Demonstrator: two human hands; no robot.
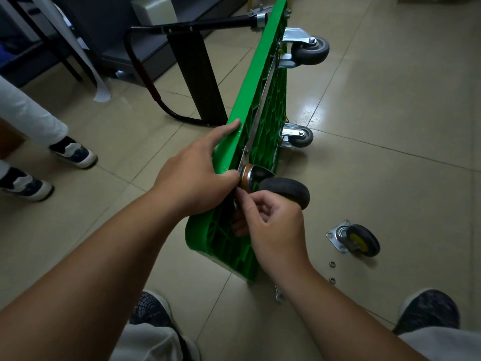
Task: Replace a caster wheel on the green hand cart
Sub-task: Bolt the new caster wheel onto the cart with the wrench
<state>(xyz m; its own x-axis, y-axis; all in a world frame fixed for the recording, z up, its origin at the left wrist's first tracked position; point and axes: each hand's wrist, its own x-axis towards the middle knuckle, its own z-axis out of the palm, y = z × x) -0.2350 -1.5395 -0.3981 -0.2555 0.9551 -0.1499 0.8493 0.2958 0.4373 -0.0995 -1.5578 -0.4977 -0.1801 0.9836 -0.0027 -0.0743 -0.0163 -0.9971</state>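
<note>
The green hand cart (263, 100) stands on its long edge on the tiled floor, underside facing right. My left hand (197, 173) grips its upper edge, index finger stretched along the rim. A black caster wheel (286, 191) with an orange-ringed swivel sits against the cart's near corner. My right hand (270, 222) is just below that caster, fingers curled and pinching something small at its mounting plate; what it holds is hidden. A loose caster (356, 239) with a yellow hub lies on the floor to the right.
Two grey casters (309, 49) (299, 135) remain mounted further along the cart. Two small nuts (331, 272) and a wrench tip (278, 295) lie on the floor near my feet. The folded black handle (197, 74) lies left of the cart. Another person's shoes (73, 152) stand at left.
</note>
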